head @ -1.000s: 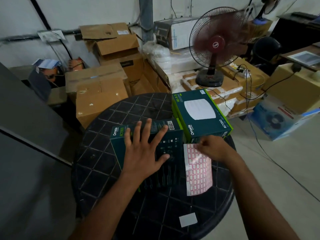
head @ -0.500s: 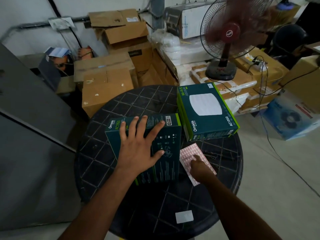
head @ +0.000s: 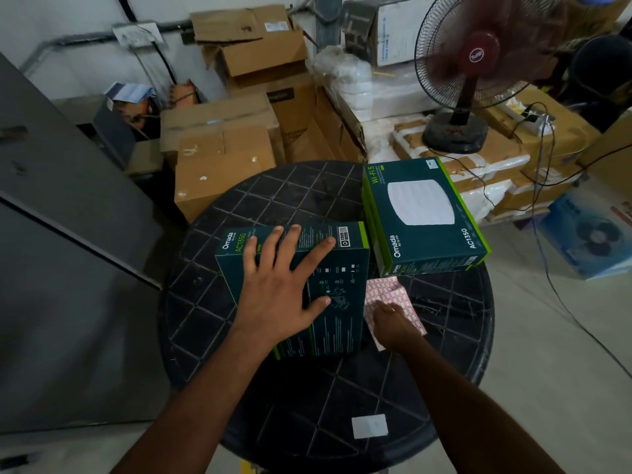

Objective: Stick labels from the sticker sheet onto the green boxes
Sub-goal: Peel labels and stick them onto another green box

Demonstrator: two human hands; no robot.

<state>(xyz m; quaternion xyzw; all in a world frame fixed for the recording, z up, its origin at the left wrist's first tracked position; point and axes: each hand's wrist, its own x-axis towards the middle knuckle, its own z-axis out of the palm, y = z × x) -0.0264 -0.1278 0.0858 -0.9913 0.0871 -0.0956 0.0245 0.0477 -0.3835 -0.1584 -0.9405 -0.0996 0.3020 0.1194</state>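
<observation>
at the bottom of the frame a small white paper square [head: 369,426] lies alone on the round black table [head: 212,302]. a little higher, in the middle, my right hand [head: 390,322] is on the sticker sheet [head: 388,294], which lies flat on the table just beside the near green box [head: 307,289]. its fingers are bent down on the sheet, but i cannot tell if this grip pinches a label or only presses the paper. my left hand [head: 284,285] lies flat on top of the near box with fingers spread wide, holding it steady and gripping nothing. further up, to the right, the second green box [head: 424,213] seems to lie on another one. i see no red label on any box, so i judge the task is at its beginning: a label must be peeled and stuck, then the others.
</observation>
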